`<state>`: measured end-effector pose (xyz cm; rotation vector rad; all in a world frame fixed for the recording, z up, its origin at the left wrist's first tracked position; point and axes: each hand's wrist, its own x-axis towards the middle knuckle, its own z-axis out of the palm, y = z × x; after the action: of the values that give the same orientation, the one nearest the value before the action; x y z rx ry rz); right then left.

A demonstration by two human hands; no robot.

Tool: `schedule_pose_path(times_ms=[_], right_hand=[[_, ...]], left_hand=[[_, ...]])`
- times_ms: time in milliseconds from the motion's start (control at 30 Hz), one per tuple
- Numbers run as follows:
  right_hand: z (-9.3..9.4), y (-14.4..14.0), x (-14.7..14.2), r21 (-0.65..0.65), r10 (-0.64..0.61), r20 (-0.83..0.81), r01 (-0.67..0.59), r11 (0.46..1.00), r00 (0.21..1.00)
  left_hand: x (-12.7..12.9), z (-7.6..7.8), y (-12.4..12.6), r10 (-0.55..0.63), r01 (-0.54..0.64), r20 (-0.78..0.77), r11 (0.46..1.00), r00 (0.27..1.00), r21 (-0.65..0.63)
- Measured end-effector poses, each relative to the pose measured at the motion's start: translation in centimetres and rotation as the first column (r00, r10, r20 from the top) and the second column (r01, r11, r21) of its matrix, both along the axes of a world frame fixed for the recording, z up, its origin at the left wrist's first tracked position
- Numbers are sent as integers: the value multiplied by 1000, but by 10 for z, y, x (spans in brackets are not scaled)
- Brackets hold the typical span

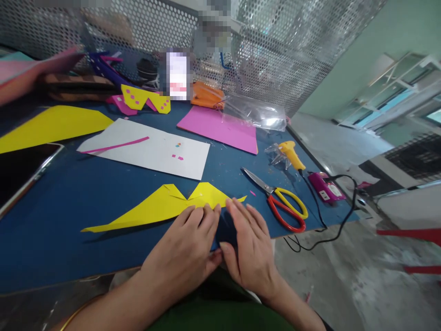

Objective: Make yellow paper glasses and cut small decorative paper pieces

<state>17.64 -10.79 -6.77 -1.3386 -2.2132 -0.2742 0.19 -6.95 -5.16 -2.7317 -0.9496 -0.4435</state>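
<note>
at the left of the blue surface (69, 257), 1 plain yellow sheet (58, 124) lies on the far side, with a dark-screened device (27, 170) nearer; right of these sits a white sheet (155, 156) carrying 1 thin pink strip (117, 145) and a few tiny scraps; beyond it is a mask-like yellow piece (139, 99) dotted with pink bits.

the cut yellow paper (138, 211) lies along the near side of the surface, its long point to the left and 2 peaks with a notch between them along its far edge; the left hand (182, 239) is bent over its near edge, fingers touching the paper; i cannot tell whether they pinch or only press; farther off lies a pink sheet (220, 128); the right hand (250, 243) is loosely spread, its fingertips beside the paper's right part, its thumb apart and no clear grasp.

farther right are scissors (269, 188), a yellow glue gun (291, 154) and a purple power block (325, 187); the step in hand looks like pressing or folding the yellow paper's near edge; the next move seems to call for light, even fingers, so the thin paper stays flat and uncreased elsewhere.
</note>
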Motion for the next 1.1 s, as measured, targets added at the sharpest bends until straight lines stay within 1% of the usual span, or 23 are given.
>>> schedule_pose_path(times_ms=[33,100,267,367,467,600,767,867,967,1100], right_hand=[[-1,2,-1,-3,39,-3,-39,999,999],[-3,4,-3,-12,58,-7,-59,998,998],[-6,6,-8,2,-12,34,12,1000,999],[-3,5,-10,-34,-14,72,16,999,997],[0,3,-10,-102,2,127,11,995,992],[1,0,-12,-132,-9,158,30,991,987],[5,1,-17,-173,-37,144,62,983,989],[5,2,-20,-162,-40,137,62,985,990],[2,3,-25,-134,-9,126,26,991,992],[-2,6,-33,-103,108,104,-97,990,989]], left_hand=[[0,0,0,-4,4,-1,1000,1000,-3],[-1,-2,0,-11,12,20,1000,1000,-3],[-6,-6,-2,-6,11,162,999,987,-30],[-16,-4,-4,29,-19,214,999,976,-47],[-29,-1,-8,79,-79,205,997,976,-8],[-41,3,-12,102,-108,174,994,980,25],[-41,4,-12,104,-107,158,994,982,10],[-41,2,-11,110,-108,163,994,981,-21],[-41,-1,-12,120,-114,174,993,978,-40],[-42,-2,-13,114,-100,175,991,978,-89]])
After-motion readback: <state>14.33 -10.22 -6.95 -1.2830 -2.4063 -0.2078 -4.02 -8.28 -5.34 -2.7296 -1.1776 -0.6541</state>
